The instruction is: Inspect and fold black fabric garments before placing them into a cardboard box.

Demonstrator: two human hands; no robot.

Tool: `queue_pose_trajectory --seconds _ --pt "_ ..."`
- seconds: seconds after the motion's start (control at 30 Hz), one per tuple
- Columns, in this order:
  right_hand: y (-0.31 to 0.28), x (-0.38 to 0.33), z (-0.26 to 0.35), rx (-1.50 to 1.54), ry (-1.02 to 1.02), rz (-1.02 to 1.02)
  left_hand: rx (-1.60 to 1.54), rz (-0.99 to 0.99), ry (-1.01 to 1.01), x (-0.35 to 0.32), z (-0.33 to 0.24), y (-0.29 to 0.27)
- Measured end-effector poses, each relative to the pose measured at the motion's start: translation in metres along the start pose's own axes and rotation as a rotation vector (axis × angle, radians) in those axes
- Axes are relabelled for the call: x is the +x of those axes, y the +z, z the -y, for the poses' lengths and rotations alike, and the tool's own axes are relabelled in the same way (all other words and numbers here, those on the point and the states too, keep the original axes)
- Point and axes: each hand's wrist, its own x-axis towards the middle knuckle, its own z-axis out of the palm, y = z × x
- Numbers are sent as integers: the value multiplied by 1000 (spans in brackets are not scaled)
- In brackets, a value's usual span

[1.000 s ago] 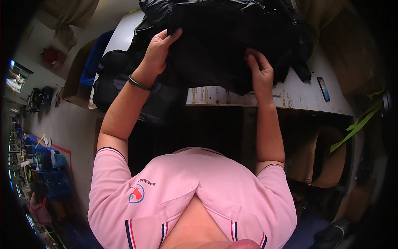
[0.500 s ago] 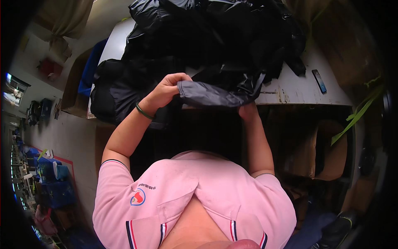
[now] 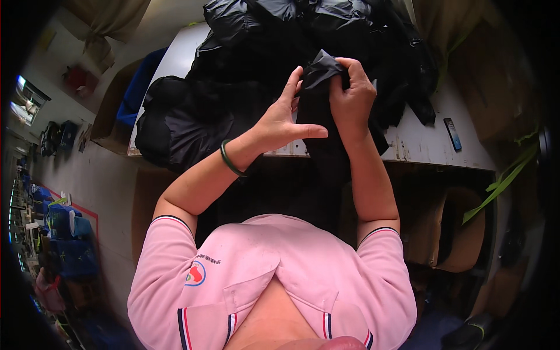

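My right hand [image 3: 354, 96] pinches the upper edge of a black cloth piece [image 3: 319, 111] with a shiny grey part [image 3: 322, 65] folded over at its top. The cloth hangs down past the table's near edge. Just left of it, my left hand [image 3: 286, 116] is open, thumb stretched toward the cloth and fingers apart. Part of those fingers lies close to the cloth; whether they touch it I cannot tell. Beyond both hands lies a large heap of black, partly shiny garments [image 3: 251, 58]. A separate black bundle [image 3: 189, 125] rests at the table's left.
The white table [image 3: 408, 146] has a worn near edge. A phone-like dark and blue device [image 3: 452, 135] lies on its right side. Below stands an open cardboard box [image 3: 464, 233]. A blue-lined carton [image 3: 140, 81] is at the left, and a yellow-green strip [image 3: 504, 181] hangs at the right.
My left hand has let go of the grey edge and opened. My right hand has moved up and farther from me with the cloth, which now hangs lengthwise instead of stretching sideways.
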Motion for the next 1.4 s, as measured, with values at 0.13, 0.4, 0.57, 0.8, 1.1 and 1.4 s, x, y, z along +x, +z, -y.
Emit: queue_pose_trajectory --seconds 0.13,0.4,0.57,0.8,1.1,1.4 --pt "7 0 16 120 -1 -65 -201 -251 94 -6 26 10" --pt "-25 -21 0 97 151 514 -733 -427 4 -6 20 -53" --pt "-51 -22 -2 516 506 1133 -724 -366 -189 -14 26 -68" --pt "-55 23 -27 287 126 730 -434 567 -300 -30 36 -47" --pt "-40 23 -33 -182 107 571 -837 267 -144 -23 22 -47" --pt "-20 -28 35 40 -43 402 -691 122 -38 -6 12 -18"
